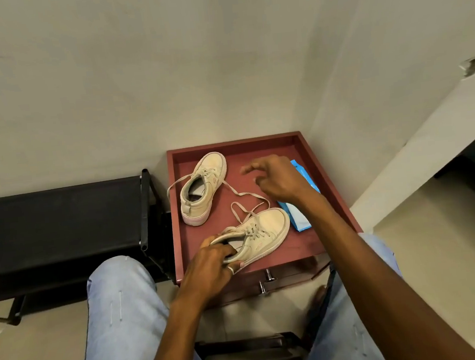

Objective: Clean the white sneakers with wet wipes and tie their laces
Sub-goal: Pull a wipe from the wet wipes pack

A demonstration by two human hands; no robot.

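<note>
Two white sneakers lie on a reddish-brown table top with a raised rim (329, 176). The far sneaker (202, 187) points away, its laces loose and trailing. The near sneaker (262, 235) lies toe to the right, and its untied laces loop over the table. My left hand (209, 265) grips the near sneaker at its heel opening, fingers curled inside the collar. My right hand (276, 177) hovers above the table with fingers loosely spread and blurred, holding nothing. A blue pack of wet wipes (297, 214) lies partly hidden under my right wrist.
A black shoe rack (60, 223) stands to the left of the table. Walls close in behind and on the right. My knees in light jeans (121, 313) flank the table's front, where metal drawer handles (266, 281) stick out.
</note>
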